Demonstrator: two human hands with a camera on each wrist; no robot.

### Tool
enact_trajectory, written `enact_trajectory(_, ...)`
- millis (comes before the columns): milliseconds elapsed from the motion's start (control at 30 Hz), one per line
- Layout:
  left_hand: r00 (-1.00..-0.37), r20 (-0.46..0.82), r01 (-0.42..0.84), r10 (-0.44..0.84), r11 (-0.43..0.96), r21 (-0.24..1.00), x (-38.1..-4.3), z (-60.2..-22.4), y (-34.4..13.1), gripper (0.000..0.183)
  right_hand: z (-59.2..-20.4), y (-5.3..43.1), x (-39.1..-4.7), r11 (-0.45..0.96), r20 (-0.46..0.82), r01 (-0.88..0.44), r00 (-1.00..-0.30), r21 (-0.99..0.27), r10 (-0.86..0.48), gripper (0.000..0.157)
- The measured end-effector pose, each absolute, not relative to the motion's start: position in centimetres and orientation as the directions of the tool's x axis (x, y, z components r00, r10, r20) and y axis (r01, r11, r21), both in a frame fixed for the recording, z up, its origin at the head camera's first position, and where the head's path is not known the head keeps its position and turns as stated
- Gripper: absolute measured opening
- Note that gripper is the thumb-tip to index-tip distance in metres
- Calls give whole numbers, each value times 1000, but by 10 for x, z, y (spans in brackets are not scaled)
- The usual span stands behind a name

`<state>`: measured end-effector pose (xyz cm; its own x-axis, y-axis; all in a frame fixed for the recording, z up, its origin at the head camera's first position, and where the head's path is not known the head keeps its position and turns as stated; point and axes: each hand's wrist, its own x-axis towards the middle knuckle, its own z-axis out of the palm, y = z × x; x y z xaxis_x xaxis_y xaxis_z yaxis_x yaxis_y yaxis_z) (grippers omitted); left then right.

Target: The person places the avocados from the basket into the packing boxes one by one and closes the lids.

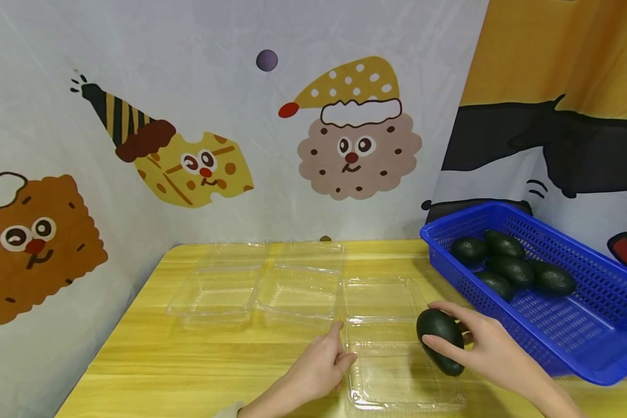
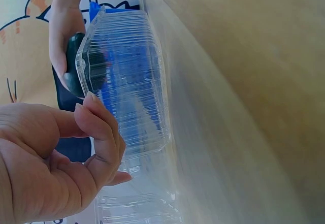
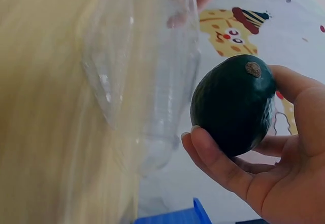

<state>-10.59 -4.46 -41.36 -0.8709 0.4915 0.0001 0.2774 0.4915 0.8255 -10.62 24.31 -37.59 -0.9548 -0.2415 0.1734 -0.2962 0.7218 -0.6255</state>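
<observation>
An avocado (image 1: 441,341), dark green and smooth, is gripped in my right hand (image 1: 488,351) over the right side of the nearest clear plastic container (image 1: 381,400). The right wrist view shows the fingers and thumb round this avocado (image 3: 231,104), its brown stem end turned up. That container stands with its hinged lid folded back. At its left rim is my left hand (image 1: 319,363), thumb and a finger pinching the edge; in the left wrist view these fingertips (image 2: 91,99) meet at the rim of the ribbed container (image 2: 127,82).
Two more clear plastic containers, one on the left (image 1: 214,293) and one in the middle (image 1: 300,290), sit with lids open towards the wall. A blue basket (image 1: 533,342) holding several avocados (image 1: 509,270) stands at the right. Cartoon-printed cloth (image 1: 230,75) hangs behind the wooden table (image 1: 151,360).
</observation>
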Motion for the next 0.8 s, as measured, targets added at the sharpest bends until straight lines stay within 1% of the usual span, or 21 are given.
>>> enact_trajectory(267,-871,-13,267,490,496,826,-106,-414,-44,63,-390,228,-105,676,160,-355,-929,-646,-335,48)
enact_trajectory(500,-869,-17,270,494,504,821,-106,-414,-45,63,-401,214,-105,681,176,-414,-903,-604,-393,50)
enact_trajectory(800,-873,-21,272,486,522,809,-105,-414,-45,63,-411,205,-103,692,102,-406,-894,-597,-436,58)
